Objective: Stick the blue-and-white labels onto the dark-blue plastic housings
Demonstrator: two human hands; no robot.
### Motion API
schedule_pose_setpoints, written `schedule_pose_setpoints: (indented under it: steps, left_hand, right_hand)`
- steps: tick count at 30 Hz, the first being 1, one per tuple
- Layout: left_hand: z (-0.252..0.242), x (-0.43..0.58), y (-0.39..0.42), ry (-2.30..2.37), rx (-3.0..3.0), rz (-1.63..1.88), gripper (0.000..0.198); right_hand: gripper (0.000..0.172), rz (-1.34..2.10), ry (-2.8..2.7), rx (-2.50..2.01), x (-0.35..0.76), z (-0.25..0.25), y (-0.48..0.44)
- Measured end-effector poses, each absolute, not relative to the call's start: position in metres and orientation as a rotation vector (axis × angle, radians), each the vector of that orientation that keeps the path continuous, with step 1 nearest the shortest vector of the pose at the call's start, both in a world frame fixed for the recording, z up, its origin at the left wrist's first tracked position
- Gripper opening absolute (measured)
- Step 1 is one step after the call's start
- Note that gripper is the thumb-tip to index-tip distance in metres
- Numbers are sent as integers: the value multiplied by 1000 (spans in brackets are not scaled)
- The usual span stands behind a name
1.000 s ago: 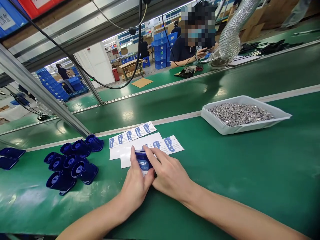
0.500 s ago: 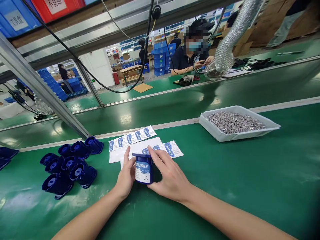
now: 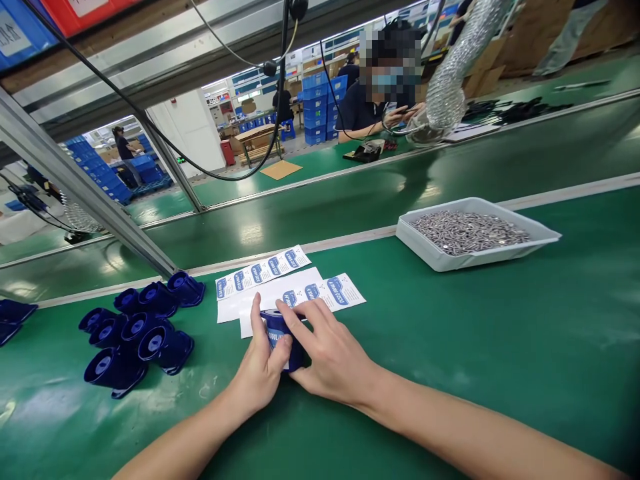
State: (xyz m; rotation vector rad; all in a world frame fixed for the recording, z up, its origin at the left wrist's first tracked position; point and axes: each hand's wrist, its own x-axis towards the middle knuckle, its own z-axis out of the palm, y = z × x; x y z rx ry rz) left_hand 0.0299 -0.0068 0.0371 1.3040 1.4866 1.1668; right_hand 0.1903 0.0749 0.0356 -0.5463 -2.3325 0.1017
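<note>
A dark blue plastic housing (image 3: 295,357) with a blue and white label stands between my hands above the green table. My left hand (image 3: 263,373) grips its left side, the thumb lying across the label. From the right, my right hand (image 3: 330,353) holds it with fingers over the top rim and the thumb low on the side. Behind it lie label sheets (image 3: 345,291) printed in blue and white, partly overlapping a blank white backing sheet (image 3: 230,311). To the left rests a group of similar blue housings (image 3: 165,343), lying on their sides.
A white tray (image 3: 440,261) of small metal screw-like parts sits at the back right. A metal post (image 3: 120,213) rises at the left, and a black cable (image 3: 215,175) hangs in front. Across the bench a person (image 3: 357,110) handles something near a foil duct (image 3: 445,107).
The housing has turned in my hands, so its label faces more to the left. My left thumb has come across the label, and my right fingers have shifted left over the top.
</note>
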Motion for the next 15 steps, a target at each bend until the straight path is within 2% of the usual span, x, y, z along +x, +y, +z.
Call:
schedule_pose_setpoints:
  steps: [7, 10, 12, 15]
  left_hand:
    - [34, 26, -9, 1350, 1476, 1088, 106]
    - [33, 25, -8, 1338, 1495, 1088, 115]
    - [31, 24, -7, 1279, 1448, 1171, 131]
    - [27, 22, -4, 1183, 1307, 1356, 154]
  right_hand:
    - [82, 143, -2314, -590, 202, 45, 80]
    - [89, 147, -2293, -570, 205, 41, 83]
    - [98, 211, -2245, -526, 207, 37, 87]
    - [110, 527, -2143, -443, 208, 30, 94]
